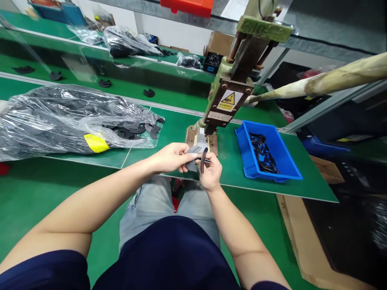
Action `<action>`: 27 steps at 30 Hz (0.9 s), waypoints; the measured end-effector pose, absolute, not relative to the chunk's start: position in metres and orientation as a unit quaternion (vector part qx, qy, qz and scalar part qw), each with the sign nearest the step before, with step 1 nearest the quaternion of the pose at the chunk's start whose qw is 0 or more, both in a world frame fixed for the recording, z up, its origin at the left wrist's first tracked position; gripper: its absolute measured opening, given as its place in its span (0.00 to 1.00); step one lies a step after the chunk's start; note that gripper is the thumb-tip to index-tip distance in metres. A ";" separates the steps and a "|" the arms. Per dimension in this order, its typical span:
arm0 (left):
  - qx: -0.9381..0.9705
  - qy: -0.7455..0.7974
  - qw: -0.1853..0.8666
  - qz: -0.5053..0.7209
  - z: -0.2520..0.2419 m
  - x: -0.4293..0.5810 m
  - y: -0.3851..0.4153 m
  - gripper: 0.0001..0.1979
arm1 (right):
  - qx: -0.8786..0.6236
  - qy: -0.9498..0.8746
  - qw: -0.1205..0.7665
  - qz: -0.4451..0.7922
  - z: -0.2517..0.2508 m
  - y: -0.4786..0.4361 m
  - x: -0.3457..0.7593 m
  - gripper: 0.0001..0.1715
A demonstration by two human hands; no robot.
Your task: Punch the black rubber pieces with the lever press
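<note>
My left hand (171, 157) is closed on a flat dark grey cut piece (192, 151), held just above the near edge of the green bench. My right hand (210, 173) meets it from the right and pinches a narrow dark strip (203, 159) against that piece. Both hands sit directly in front of the base of a green press machine (231, 90). The far part of the grey piece is hidden by my fingers.
A large clear plastic bag (60, 121) of dark grey pieces lies at the left. A blue bin (267, 151) holding dark parts stands right of the press. The press's long wrapped lever (332, 80) reaches right. Loose pieces and more bags lie on the far benches.
</note>
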State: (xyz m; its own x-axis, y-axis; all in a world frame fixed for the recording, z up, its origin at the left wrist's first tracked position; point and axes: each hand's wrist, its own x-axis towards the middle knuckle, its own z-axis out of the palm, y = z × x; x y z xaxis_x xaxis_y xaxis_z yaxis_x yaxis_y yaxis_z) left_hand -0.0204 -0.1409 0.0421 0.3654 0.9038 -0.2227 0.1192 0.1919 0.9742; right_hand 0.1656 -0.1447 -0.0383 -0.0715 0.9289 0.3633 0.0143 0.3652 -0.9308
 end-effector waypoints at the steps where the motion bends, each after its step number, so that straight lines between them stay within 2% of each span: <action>1: 0.550 0.466 0.620 0.309 0.045 -0.021 -0.141 0.25 | -0.391 -0.609 0.563 0.400 -0.038 -0.147 0.165 0.20; 4: 0.564 0.475 0.620 0.267 0.055 -0.023 -0.139 0.24 | -0.399 -0.621 0.567 0.365 -0.039 -0.151 0.164 0.17; 9: 0.615 0.510 0.558 0.224 0.064 -0.027 -0.127 0.23 | -0.416 -0.657 0.546 0.311 -0.041 -0.149 0.165 0.12; 14: 0.632 0.496 0.553 0.224 0.053 -0.039 -0.122 0.23 | -0.422 -0.701 0.514 0.256 -0.034 -0.151 0.173 0.13; 16: 0.655 0.507 0.494 0.264 0.049 -0.043 -0.126 0.22 | -0.419 -0.720 0.502 0.234 -0.032 -0.152 0.176 0.11; 19: 0.713 0.520 0.320 0.345 0.048 -0.041 -0.137 0.18 | -0.407 -0.743 0.490 0.206 -0.030 -0.152 0.178 0.09; 21: 0.755 0.496 0.252 0.348 0.048 -0.037 -0.143 0.17 | -0.394 -0.755 0.488 0.191 -0.030 -0.151 0.177 0.08; 23: 0.776 0.476 0.256 0.325 0.046 -0.034 -0.143 0.19 | -0.380 -0.765 0.487 0.180 -0.030 -0.150 0.177 0.07; 27: 0.739 0.493 0.345 0.301 0.036 -0.033 -0.135 0.21 | -0.356 -0.779 0.488 0.172 -0.030 -0.151 0.180 0.05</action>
State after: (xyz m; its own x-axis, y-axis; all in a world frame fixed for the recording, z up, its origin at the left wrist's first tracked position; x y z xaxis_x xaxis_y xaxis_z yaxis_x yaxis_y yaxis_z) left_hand -0.0333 -0.1353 0.0365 0.3315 0.9376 0.1053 0.5215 -0.2751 0.8077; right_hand 0.1800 -0.1507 -0.0304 -0.2713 0.7217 0.6368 0.3864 0.6877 -0.6147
